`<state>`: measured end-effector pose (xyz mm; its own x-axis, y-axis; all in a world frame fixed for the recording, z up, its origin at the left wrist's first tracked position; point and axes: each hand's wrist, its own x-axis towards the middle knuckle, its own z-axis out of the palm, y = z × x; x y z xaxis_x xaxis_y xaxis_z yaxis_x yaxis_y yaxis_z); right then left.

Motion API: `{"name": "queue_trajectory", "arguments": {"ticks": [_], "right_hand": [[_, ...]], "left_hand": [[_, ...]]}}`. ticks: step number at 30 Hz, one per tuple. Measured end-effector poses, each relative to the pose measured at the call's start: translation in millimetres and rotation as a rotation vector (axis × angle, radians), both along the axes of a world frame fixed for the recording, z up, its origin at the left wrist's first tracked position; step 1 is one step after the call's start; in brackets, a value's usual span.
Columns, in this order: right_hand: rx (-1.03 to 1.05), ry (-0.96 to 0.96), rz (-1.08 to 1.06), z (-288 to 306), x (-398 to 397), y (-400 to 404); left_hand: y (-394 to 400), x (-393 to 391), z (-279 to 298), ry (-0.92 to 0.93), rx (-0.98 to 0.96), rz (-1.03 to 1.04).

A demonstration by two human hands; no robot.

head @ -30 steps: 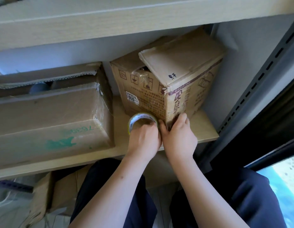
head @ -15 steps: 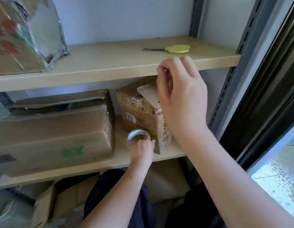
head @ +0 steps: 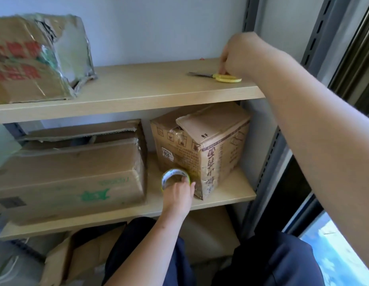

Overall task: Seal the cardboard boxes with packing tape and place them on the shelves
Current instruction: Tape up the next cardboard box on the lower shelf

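Gripping the roll of packing tape (head: 175,178), left hand (head: 179,196) curls its fingers round the lower rim of the roll; roll stands on edge, low centre of frame, touching the front face of the small cardboard box (head: 202,149). Box sits on the lower shelf (head: 231,195), right of centre, turned corner-forward; top flap lies slightly raised, old clear tape wrinkled at its upper left corner, white sticker on the left face.

Right hand (head: 241,55) is up at the upper right of frame, over the upper shelf (head: 138,89). Fingers bent downward, fingertips touching the yellow handles of the scissors (head: 223,77) (whether they actually pinch the handles, cannot tell; knuckles hide it). Scissors lie flat on the shelf board, blades pointing left.

Left of the small box, same shelf, just beside it: large flat box (head: 72,172) with green print, an open flap above it. Upper left of frame: torn box with red print (head: 35,58), wrapped in shiny tape, standing on the upper shelf. Grey slotted upright (head: 268,162) runs down the right side. Dark trousers (head: 272,263) at bottom of frame; more cardboard (head: 80,256) low on the left.
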<state>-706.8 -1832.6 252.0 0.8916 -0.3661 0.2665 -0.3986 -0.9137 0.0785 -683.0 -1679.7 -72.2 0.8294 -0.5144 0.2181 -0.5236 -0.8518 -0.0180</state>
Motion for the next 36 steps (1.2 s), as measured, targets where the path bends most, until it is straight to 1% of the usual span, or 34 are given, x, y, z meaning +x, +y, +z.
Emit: {"name": "queue_trajectory", "arguments": {"ticks": [3,6,8,10,11,12,13,14,16,17,18,20,22,23,24,26,28,29,30,32,33,34,36], "right_hand": [[-0.012,0.01,-0.008,-6,1,-1],[0.046,0.042,-0.063,0,-1,0],[0.078,0.045,-0.061,4,-2,-2],[0.158,0.063,-0.061,2,-8,-4],[0.254,0.06,-0.063,-2,-13,-8],[0.375,0.044,-0.066,-4,-21,-10],[0.467,-0.012,-0.053,-7,-32,-8],[0.491,-0.073,-0.039,-11,-48,-3],[0.446,-0.164,0.001,-25,-88,9],[0.461,-0.185,0.057,-41,-110,18],[0.553,-0.188,0.116,-62,-129,29],[0.895,-0.166,0.195,-127,-151,46],[1.238,-0.138,0.2,-201,-153,57],[1.344,-0.134,0.163,-243,-148,60],[1.395,-0.128,0.128,-278,-140,64],[1.414,-0.093,0.102,-325,-123,74],[1.369,-0.107,0.097,-343,-106,80],[1.291,-0.166,0.096,-344,-98,79],[1.183,-0.275,0.082,-343,-89,77],[0.947,-0.568,-0.004,-334,-71,73],[0.84,-0.684,-0.072,-332,-60,71],[0.765,-0.746,-0.136,-330,-49,70],[0.745,-0.773,-0.216,-334,-26,69]], "left_hand": [[1,0,1,0.014,-0.009,-0.005],[2,2,1,0.03,-0.023,-0.006],[3,2,1,0.042,-0.03,-0.005],[3,3,1,0.062,-0.03,-0.009],[4,4,1,0.076,-0.035,-0.01],[5,4,2,0.09,-0.049,-0.012],[7,5,2,0.109,-0.073,-0.022],[9,7,3,0.137,-0.105,-0.035],[15,10,9,0.215,-0.147,-0.069],[19,12,12,0.252,-0.149,-0.09],[23,14,16,0.272,-0.146,-0.112],[31,19,23,0.266,-0.147,-0.152],[37,22,27,0.264,-0.175,-0.17],[38,22,29,0.26,-0.178,-0.169],[39,22,29,0.239,-0.171,-0.176],[40,24,28,0.187,-0.147,-0.206],[41,26,24,0.2,-0.142,-0.221],[42,27,22,0.217,-0.151,-0.225],[42,27,21,0.224,-0.164,-0.226],[41,28,20,0.205,-0.188,-0.238],[41,28,19,0.193,-0.197,-0.247],[40,28,19,0.189,-0.204,-0.25],[40,27,19,0.203,-0.208,-0.232]]}}
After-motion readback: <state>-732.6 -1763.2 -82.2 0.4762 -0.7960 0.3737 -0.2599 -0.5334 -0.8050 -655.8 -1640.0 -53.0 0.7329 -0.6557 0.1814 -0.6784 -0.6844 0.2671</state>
